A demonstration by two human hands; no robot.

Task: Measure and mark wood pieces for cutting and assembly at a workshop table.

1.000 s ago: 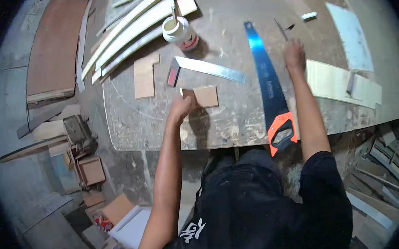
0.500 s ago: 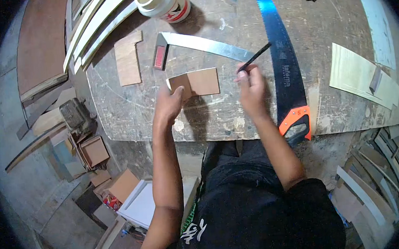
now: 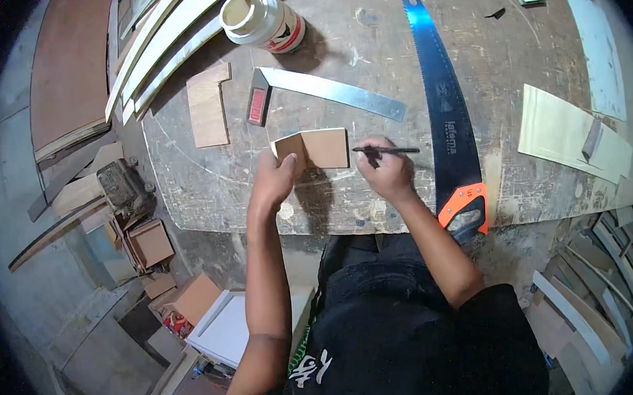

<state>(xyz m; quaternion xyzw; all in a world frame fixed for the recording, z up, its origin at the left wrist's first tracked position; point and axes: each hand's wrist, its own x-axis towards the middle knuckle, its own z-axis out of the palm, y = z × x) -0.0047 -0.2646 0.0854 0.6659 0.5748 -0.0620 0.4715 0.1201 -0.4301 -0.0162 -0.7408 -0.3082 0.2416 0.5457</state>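
Note:
Thumb and fingers of my left hand (image 3: 272,178) are closed on the left part of a small brown wooden corner piece (image 3: 326,150), two thin boards meeting at an angle. It stands on the worn workbench (image 3: 376,212) and casts a shadow toward me. My right hand (image 3: 388,174) pinches a slim black pencil-like marking tool (image 3: 406,150). The tool lies nearly level, its tip pointing left, close to the right edge of the piece; I cannot tell if they touch. Just beyond lies a try square (image 3: 342,91) with a metal blade and dark stock.
A handsaw (image 3: 452,114) with an orange and black handle lies right of my right hand. An open white glue jar (image 3: 264,21) stands at the back. A notched plywood piece (image 3: 208,109) and long curved strips (image 3: 167,50) lie left; a pale board (image 3: 569,132) lies right.
My right hand has come down and left, swinging the marking tool from an upward slant to level, tip toward the corner piece. My left hand keeps its hold. The whole view has shifted slightly.

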